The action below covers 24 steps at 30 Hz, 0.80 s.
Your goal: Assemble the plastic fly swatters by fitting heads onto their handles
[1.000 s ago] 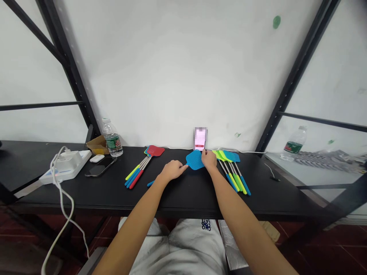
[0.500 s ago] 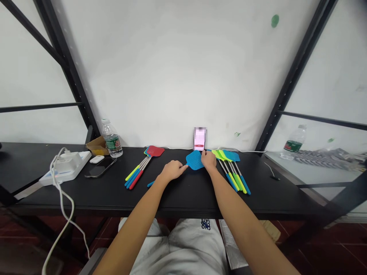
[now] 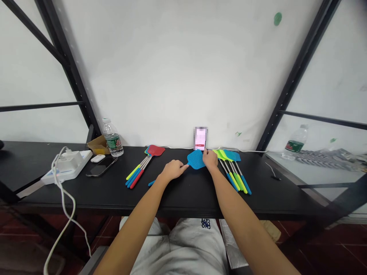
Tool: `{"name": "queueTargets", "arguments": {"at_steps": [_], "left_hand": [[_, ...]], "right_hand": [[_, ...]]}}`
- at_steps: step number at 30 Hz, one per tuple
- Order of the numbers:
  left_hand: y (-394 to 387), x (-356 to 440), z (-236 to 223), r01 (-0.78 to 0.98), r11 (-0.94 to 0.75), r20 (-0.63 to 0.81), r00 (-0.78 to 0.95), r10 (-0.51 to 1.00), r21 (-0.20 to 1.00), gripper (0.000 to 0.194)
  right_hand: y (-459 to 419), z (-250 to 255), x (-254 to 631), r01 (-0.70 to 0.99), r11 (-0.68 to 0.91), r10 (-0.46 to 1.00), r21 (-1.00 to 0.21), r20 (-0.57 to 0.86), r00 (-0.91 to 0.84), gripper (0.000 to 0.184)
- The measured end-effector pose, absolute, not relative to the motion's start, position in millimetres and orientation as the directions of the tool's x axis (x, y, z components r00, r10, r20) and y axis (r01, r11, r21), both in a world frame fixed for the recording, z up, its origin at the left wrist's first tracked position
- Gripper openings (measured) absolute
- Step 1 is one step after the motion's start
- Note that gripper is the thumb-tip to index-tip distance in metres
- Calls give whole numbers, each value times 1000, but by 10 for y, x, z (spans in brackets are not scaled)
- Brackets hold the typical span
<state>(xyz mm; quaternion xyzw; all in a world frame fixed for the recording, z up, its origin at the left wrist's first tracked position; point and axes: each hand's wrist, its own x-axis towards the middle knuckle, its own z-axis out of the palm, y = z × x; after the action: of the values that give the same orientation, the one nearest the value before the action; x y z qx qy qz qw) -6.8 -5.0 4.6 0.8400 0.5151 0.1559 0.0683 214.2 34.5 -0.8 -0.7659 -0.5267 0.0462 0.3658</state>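
Note:
A blue fly swatter lies on the black table in front of me. My left hand is closed on its shaft just below the head; the blue handle end pokes out behind my wrist. My right hand pinches the right edge of the swatter's head. A phone with a lit pink screen stands against the wall just behind.
Several swatters with red, blue and green parts lie to the left, another bunch in green and blue to the right. Farther left are a water bottle, a dark phone, a white power strip with cable.

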Motion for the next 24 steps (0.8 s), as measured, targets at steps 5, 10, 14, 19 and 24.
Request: {"name": "queueTargets", "arguments": {"at_steps": [5,10,14,19,24], "left_hand": [[-48,-92,51,839,-457,187,418,889,295,61],[-51,-97,51,842,-449,184,411,893,299,61],[-57,-92,56,844,-446,184,408,894,298,60],[-66,-92,67,843,-442,179,406,896,306,60],[-67,-94,69,844,-436,174,400,900,312,60]], "right_hand": [[341,-14,2267,747,-233,809,-623,303,504,50],[337,-11,2288,754,-227,817,-616,301,492,50],[347,-26,2263,766,-232,834,-600,283,474,48],[339,-47,2248,786,-235,837,-571,292,463,45],[321,-36,2231,789,-234,856,-568,265,444,49]]}}
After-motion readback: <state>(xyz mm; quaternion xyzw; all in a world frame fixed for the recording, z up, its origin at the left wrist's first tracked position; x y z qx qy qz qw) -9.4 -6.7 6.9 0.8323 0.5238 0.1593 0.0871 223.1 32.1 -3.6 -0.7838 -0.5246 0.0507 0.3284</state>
